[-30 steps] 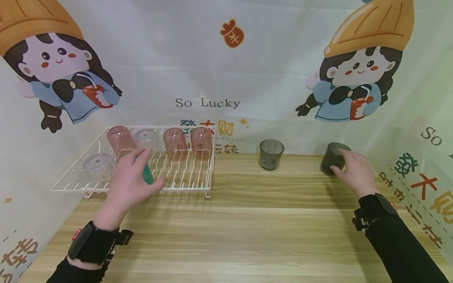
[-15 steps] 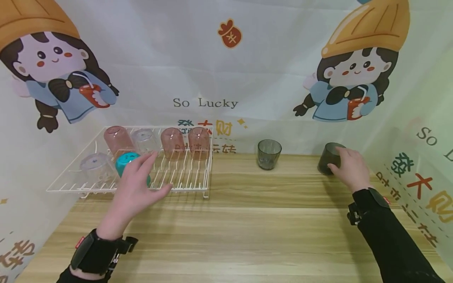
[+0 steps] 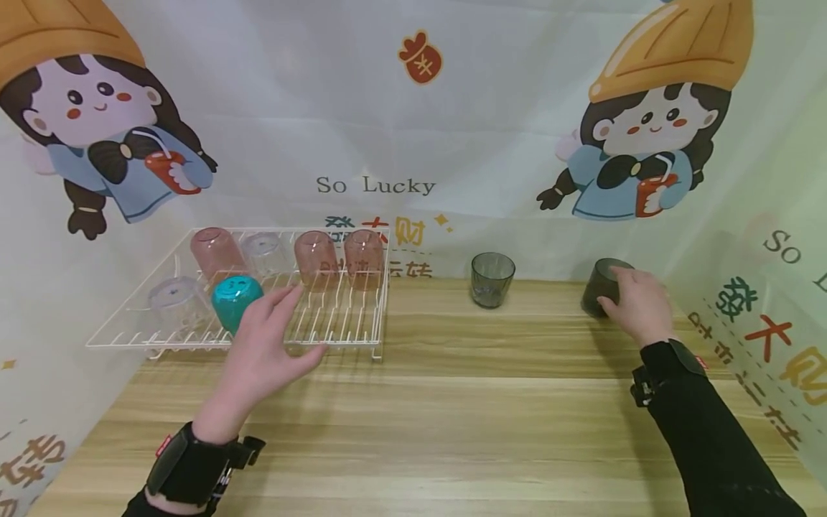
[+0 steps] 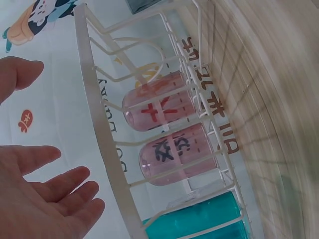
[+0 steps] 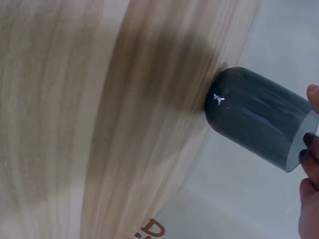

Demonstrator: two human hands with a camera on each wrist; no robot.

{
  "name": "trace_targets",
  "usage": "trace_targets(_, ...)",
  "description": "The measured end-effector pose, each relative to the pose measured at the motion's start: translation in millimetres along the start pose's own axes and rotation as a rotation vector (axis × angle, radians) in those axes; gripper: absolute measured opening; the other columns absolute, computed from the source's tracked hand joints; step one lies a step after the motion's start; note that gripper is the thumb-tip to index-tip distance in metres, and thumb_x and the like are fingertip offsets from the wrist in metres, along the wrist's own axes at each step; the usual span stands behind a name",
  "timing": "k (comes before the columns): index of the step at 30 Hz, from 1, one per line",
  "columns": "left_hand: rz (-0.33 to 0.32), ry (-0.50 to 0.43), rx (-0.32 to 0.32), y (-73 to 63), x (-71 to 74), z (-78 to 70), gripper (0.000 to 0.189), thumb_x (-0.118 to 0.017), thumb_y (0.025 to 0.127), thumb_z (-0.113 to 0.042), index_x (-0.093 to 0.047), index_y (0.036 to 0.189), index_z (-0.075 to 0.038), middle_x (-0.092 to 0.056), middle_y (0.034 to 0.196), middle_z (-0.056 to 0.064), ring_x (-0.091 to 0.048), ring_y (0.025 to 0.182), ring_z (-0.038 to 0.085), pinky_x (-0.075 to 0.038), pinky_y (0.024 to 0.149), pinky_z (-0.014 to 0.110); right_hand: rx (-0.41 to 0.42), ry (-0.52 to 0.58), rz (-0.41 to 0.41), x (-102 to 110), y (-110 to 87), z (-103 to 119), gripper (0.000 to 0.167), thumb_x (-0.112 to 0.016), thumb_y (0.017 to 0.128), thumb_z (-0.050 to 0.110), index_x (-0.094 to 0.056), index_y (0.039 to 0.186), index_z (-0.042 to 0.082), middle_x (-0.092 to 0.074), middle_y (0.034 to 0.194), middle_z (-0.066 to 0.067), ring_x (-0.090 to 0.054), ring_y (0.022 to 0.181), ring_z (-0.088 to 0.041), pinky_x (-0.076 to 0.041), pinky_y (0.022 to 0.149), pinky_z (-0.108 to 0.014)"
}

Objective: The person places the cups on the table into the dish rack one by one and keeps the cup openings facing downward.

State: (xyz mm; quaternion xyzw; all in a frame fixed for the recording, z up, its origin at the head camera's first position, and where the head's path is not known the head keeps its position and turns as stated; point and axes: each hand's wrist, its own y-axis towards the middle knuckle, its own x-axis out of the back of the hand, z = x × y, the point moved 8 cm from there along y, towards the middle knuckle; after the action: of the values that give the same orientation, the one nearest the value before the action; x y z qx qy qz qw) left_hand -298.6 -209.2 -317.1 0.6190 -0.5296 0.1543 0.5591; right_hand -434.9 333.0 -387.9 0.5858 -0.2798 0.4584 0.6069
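Note:
A teal cup (image 3: pixel 234 301) stands upside down at the front of the white wire rack (image 3: pixel 342 346). My left hand (image 3: pixel 265 352) is just right of it, over the rack's front edge, with thumb and fingers spread and nothing between them. In the left wrist view the same hand (image 4: pixel 55 199) shows a bare palm beside the rack. Far right, my right hand (image 3: pixel 639 305) holds a dark grey glass (image 3: pixel 597 291) at its rim. The right wrist view shows this glass (image 5: pixel 254 114) with its base at the wooden table and fingertips at the rim.
Three pink cups, one being this cup (image 3: pixel 215 255), and two clear cups, such as this one (image 3: pixel 177 305), stand upside down on the rack. An upright grey-tinted glass (image 3: pixel 492 280) sits on the table (image 3: pixel 452 431) between rack and right hand. A printed cloth (image 3: pixel 491 143) hangs behind.
My left hand has drawn away from the teal cup, rightward and toward me, uncovering the cup on the rack. The right hand stays at the dark grey glass.

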Motion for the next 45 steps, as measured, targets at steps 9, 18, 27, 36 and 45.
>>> trace_targets(9, 0.003, -0.025, -0.007, -2.9, -3.6, -6.7, 0.087, -0.080, 0.070, -0.032, -0.040, 0.141, -0.002, -0.044, 0.140, 0.023, -0.038, 0.127, 0.044, -0.036, 0.102, 0.061, 0.045, -0.038, -0.019, -18, 3.9, -8, 0.060, -0.064, 0.090, 0.023, -0.040, 0.140, 0.001, -0.047, 0.135, -0.024, -0.040, 0.126, -0.041, -0.029, 0.112, -0.050)
trace_targets(18, -0.012, -0.049, -0.021, -5.4, -7.3, -10.3, 0.087, -0.080, 0.070, -0.030, -0.040, 0.142, -0.001, -0.043, 0.139, 0.023, -0.038, 0.127, 0.043, -0.034, 0.102, 0.060, 0.036, -0.029, -0.012, 13, -5.0, 29, 0.052, -0.065, 0.088, 0.010, -0.045, 0.133, -0.006, -0.050, 0.125, -0.031, -0.044, 0.118, -0.046, -0.035, 0.106, -0.055)
trace_targets(27, 0.030, -0.059, -0.006, -6.0, -13.8, -12.4, 0.087, -0.079, 0.071, -0.032, -0.038, 0.144, -0.004, -0.042, 0.142, 0.021, -0.037, 0.130, 0.040, -0.035, 0.104, 0.060, -0.031, -0.016, -0.125, 28, -12.9, 44, 0.031, -0.057, 0.091, 0.002, -0.055, 0.121, -0.007, -0.058, 0.108, -0.030, -0.051, 0.103, -0.046, -0.043, 0.095, -0.055)
trace_targets(36, 0.035, -0.069, -0.036, -2.2, -18.5, -20.0, 0.088, -0.080, 0.071, -0.031, -0.038, 0.144, -0.003, -0.042, 0.142, 0.021, -0.038, 0.130, 0.039, -0.036, 0.104, 0.059, -0.025, 0.010, -0.158, 29, -20.3, 43, 0.027, -0.055, 0.091, -0.001, -0.057, 0.117, -0.008, -0.059, 0.103, -0.030, -0.051, 0.096, -0.045, -0.044, 0.091, -0.055)
trace_targets(45, 0.055, -0.082, -0.017, 1.9, -25.1, -24.2, 0.089, -0.079, 0.072, -0.033, -0.037, 0.144, -0.005, -0.041, 0.143, 0.020, -0.036, 0.132, 0.039, -0.033, 0.107, 0.060, 0.008, 0.042, -0.195, 39, -25.0, 51, 0.025, -0.056, 0.090, -0.002, -0.058, 0.114, -0.008, -0.060, 0.100, -0.029, -0.052, 0.094, -0.044, -0.044, 0.089, -0.054)
